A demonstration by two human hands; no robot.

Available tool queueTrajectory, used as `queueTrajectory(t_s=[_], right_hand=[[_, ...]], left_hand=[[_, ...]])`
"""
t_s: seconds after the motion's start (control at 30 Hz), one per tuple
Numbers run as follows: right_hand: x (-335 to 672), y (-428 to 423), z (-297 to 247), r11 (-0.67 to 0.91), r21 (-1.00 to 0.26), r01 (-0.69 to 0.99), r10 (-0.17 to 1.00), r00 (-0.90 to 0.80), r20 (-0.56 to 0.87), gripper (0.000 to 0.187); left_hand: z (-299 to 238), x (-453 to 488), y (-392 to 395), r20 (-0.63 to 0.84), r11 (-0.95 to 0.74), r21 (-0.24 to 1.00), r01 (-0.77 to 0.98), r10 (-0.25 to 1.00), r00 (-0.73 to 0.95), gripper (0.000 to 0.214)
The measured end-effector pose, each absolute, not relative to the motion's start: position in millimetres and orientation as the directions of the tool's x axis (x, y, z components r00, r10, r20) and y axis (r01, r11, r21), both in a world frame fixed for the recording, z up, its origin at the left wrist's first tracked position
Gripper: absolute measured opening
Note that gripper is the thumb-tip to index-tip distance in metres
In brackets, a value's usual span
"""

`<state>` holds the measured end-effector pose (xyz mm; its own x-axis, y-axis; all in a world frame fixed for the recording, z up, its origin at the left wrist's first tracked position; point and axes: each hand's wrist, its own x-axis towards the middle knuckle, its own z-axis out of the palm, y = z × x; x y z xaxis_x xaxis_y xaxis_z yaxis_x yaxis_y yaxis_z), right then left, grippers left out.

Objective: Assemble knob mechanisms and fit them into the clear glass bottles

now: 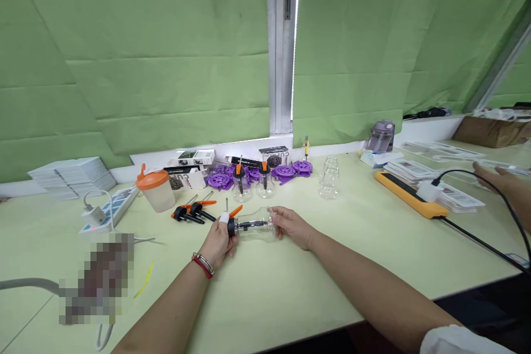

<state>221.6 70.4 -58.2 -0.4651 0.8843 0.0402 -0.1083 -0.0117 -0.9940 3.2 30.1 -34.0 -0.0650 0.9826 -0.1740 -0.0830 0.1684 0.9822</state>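
A clear bottle (259,225) lies sideways above the table, with a black tube inside it. My right hand (290,225) is closed around its base end. At its neck end, my left hand (219,240) grips the black pump top (231,227), from which an orange lever (236,211) sticks out. Two more black pump tops (194,211) with orange levers lie just beyond my left hand. Behind the held bottle, two fitted bottles (265,187) stand upright, and several clear bottles without tops (329,180) stand close together to their right.
Purple plastic parts (286,173) and printed boxes (188,178) line the wall. An orange-lidded cup (160,193) and a white power strip (110,210) stand left. At right are a yellow power strip (409,194), its black cable, paper stacks (450,192) and another person's hand (493,177).
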Motion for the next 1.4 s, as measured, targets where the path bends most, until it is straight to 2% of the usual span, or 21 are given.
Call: queueTrajectory(t_s=[0.13,0.27,0.4,0.6,0.73,0.77,0.87,0.93,1.13,1.27,1.4], right_hand=[[225.2,68.0,-57.1,0.008,-0.990,-0.141,0.869,-0.488,0.077,0.050],[228.0,65.1,-51.8,-0.013,-0.979,-0.202,0.868,-0.488,0.089,0.071],[222.5,67.7,-53.1,-0.041,-0.989,-0.146,0.873,-0.486,0.036,0.047],[222.9,65.3,-52.0,0.011,-0.987,-0.158,0.860,-0.503,0.090,0.044],[227.8,63.1,-48.6,-0.035,-0.978,-0.206,0.868,-0.491,0.073,0.078],[227.6,63.8,-49.1,-0.043,-0.979,-0.198,0.873,-0.484,0.060,0.077],[223.5,68.0,-53.5,-0.049,-0.989,-0.140,0.883,-0.469,0.023,0.055],[220.3,70.3,-56.5,-0.038,-0.993,-0.113,0.889,-0.457,0.018,0.049],[223.5,67.5,-55.1,-0.022,-0.986,-0.167,0.867,-0.493,0.065,0.052],[227.5,66.1,-53.4,-0.030,-0.984,-0.178,0.864,-0.499,0.064,0.074],[223.0,70.4,-57.3,-0.026,-0.994,-0.107,0.878,-0.478,0.028,0.057]], left_hand=[[-33.5,3.5,30.0,-0.167,0.162,0.984,-0.078,0.984,-0.059,0.043],[-34.7,2.9,29.8,-0.150,0.147,0.986,-0.081,0.988,-0.028,0.045],[-36.7,2.9,30.8,-0.161,0.156,0.984,-0.083,0.985,-0.057,0.044],[-36.2,3.3,31.0,-0.163,0.157,0.984,-0.081,0.984,-0.077,0.046],[-35.1,3.3,30.5,-0.164,0.157,0.983,-0.097,0.984,-0.073,0.046],[-35.0,3.2,30.6,-0.165,0.158,0.982,-0.099,0.984,-0.072,0.045],[-35.1,3.1,30.8,-0.172,0.164,0.982,-0.097,0.982,-0.074,0.044],[-35.5,2.9,31.0,-0.170,0.163,0.982,-0.098,0.983,-0.074,0.043],[-36.5,2.0,31.8,-0.160,0.150,0.982,-0.113,0.983,-0.090,0.041],[-35.8,2.0,31.4,-0.170,0.160,0.980,-0.119,0.982,-0.084,0.042],[-35.1,2.0,31.5,-0.169,0.159,0.981,-0.114,0.982,-0.079,0.041]])
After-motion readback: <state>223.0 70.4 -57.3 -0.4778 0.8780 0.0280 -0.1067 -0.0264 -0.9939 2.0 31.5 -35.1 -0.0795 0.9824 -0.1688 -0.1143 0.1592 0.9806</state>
